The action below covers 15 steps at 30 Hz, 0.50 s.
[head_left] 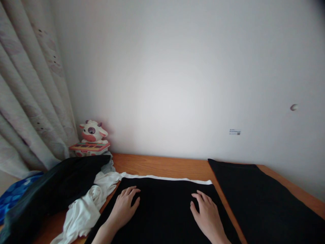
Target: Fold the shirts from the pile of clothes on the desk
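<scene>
A black cloth [162,213] with a white band [165,177] along its far edge lies spread flat in front of me. On its left part rests my left hand [125,205], fingers apart and holding nothing. My right hand [206,211] lies over the right part of the same cloth, its fingers also spread and loosely bent. Both hands sit a little short of the white band. The near end of the cloth runs out of view.
A second black cloth [264,200] lies flat at the right. Crumpled white fabric [86,210], a dark garment [58,184] and blue patterned fabric [17,193] heap at the left. A cow toy with a keyboard [91,137] stands behind them on the wooden table [162,164], against the wall.
</scene>
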Motion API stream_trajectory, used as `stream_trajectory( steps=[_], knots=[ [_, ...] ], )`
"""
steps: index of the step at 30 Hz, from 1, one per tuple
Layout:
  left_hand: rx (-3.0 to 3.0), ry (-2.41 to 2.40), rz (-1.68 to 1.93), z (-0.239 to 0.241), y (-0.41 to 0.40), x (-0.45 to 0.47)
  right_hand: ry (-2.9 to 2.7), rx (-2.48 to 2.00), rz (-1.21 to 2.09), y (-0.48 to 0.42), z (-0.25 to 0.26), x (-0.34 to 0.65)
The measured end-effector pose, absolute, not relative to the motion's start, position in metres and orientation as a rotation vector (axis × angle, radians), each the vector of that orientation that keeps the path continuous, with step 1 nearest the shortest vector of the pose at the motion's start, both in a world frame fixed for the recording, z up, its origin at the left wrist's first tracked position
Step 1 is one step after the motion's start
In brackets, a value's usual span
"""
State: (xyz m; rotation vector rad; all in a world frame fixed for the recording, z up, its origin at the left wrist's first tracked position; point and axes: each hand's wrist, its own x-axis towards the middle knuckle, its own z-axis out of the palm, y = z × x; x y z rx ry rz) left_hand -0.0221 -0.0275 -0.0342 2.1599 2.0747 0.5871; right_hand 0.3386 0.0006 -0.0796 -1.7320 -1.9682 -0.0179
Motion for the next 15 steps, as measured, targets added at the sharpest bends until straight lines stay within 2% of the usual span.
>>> stream_trajectory(
  steps=[9, 15],
  knots=[
    [2.135, 2.169, 0.536, -0.045, -0.029, -0.032, -2.004, -1.649, 0.023, 0.001, -0.086, 0.351],
    [2.03, 2.353, 0.492, -0.056, -0.025, -0.046, -1.906, -1.883, -0.091, 0.001, -0.089, 0.357]
  ],
)
